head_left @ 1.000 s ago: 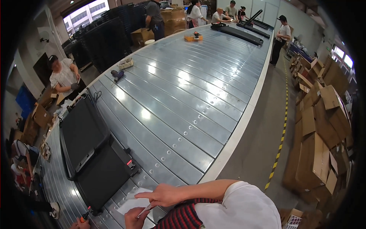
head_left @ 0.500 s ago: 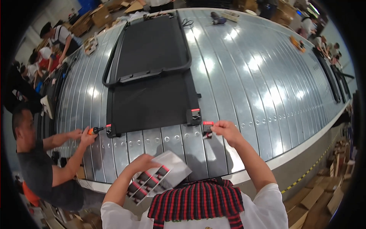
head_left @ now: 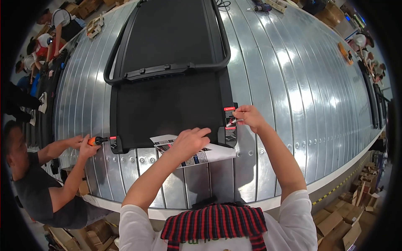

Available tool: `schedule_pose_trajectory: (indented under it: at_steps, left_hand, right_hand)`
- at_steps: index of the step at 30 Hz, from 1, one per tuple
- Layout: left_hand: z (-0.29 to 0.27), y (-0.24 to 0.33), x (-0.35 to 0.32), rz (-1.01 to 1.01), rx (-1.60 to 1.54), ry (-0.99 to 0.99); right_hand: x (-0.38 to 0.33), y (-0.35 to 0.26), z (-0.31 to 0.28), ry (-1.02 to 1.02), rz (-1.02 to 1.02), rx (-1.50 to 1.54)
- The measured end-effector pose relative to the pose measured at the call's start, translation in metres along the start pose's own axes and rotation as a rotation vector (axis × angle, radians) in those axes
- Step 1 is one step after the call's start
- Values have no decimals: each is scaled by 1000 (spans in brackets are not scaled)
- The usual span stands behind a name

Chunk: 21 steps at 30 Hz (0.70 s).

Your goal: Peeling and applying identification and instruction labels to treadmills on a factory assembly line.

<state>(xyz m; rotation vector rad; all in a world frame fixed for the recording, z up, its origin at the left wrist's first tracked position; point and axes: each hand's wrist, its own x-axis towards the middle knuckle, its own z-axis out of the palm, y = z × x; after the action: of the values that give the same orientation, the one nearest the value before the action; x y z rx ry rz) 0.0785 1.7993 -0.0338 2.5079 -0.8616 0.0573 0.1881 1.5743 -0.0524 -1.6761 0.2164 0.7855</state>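
My right hand [head_left: 250, 118] pinches the edge of a small red-topped black-and-white label sticker [head_left: 229, 112] over the right side rail of a black treadmill [head_left: 167, 104]. Whether the sticker touches the rail is hard to tell. Just nearer, another such label [head_left: 230, 134] is on the treadmill's right corner cap. With my left hand [head_left: 191, 143] I hold a white sheet of stickers [head_left: 213, 154], partly hidden under the hand, at the treadmill's near edge. Some printed labels show on the sheet.
On the left, a co-worker [head_left: 46, 171] points an orange power screwdriver [head_left: 97, 141] at the treadmill's left corner cap. The treadmill lies on a metal-slatted table [head_left: 276, 100]. A drill [head_left: 263, 7] lies at the far side, and cardboard boxes [head_left: 335, 219] are at lower right.
My right hand has brought the sticker up and away to the treadmill's right rail. My left hand has moved forward and right with the sheet. The view has shifted nearer the treadmill.
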Motion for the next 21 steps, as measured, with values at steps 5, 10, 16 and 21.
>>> schedule_pose_trajectory:
  at_steps: [5, 10, 16, 21]
  left_hand:
    - [8, -10, 19, 21, -3, -65]
    - [12, -9, 30, 12, 7, -156]
    - [9, -8, 37, -41, 16, -270]
    - [14, -12, 36, -29, 13, -266]
  right_hand:
    - [10, 1, 0, -4, 40, -6]
    - [10, -3, 5, 22, 51, -22]
    - [10, -6, 5, 40, 68, -37]
    - [12, -5, 2, 28, 83, -58]
